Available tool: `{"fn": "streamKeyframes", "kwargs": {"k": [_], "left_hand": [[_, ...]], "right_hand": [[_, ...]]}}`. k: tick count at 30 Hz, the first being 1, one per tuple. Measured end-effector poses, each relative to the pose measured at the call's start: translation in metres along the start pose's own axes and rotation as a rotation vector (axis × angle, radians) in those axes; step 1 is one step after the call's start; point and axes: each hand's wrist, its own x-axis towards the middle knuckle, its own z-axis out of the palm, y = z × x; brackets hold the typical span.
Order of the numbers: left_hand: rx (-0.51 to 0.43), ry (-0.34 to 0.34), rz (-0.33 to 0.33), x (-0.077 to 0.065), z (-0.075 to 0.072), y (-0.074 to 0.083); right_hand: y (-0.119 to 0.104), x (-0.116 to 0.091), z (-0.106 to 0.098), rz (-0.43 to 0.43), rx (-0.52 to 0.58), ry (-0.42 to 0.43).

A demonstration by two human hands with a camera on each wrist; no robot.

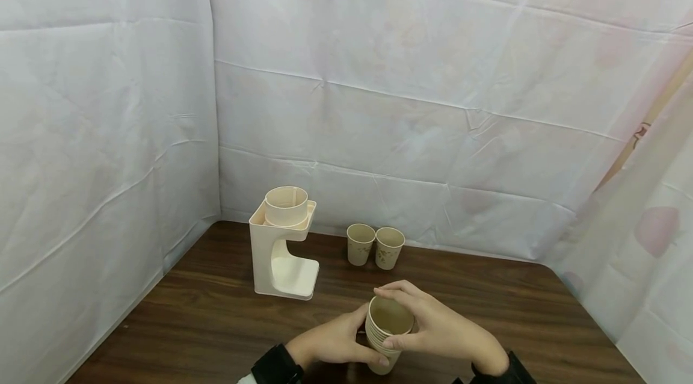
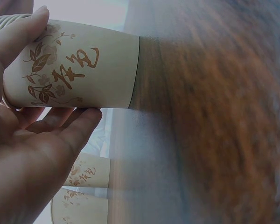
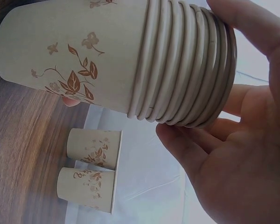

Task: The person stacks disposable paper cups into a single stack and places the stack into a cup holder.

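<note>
A stack of nested paper cups (image 1: 385,342) stands upright at the table's front, its several rims showing in the right wrist view. My left hand (image 1: 341,339) grips the stack low on its left side, thumb across the printed wall of the bottom cup (image 2: 79,65). Round the top rims curls my right hand (image 1: 433,324), its thumb on the near side and fingers on the far side. Brown leaves and flowers decorate the cups. Two single paper cups, a left one (image 1: 360,245) and a right one (image 1: 388,250), stand side by side beyond the hands.
A cream-coloured stand (image 1: 265,257) with a round open holder (image 1: 286,206) on top is at the back left. The dark wooden table (image 1: 206,312) ends at white cloth curtains (image 1: 379,101) behind and to the left.
</note>
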Motion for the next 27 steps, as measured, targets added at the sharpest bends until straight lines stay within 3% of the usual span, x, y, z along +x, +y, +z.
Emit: {"fn": "streamKeyframes", "kwargs": {"k": [16,27], "left_hand": [[0.002,0.004,0.007,0.0,0.0,-0.002],[0.001,0.007,0.003,0.001,0.0,-0.001]], "right_hand": [[0.001,0.0,0.0,-0.028,-0.088,-0.003],[-0.001,-0.004,-0.011,-0.019,-0.061,-0.005]]}}
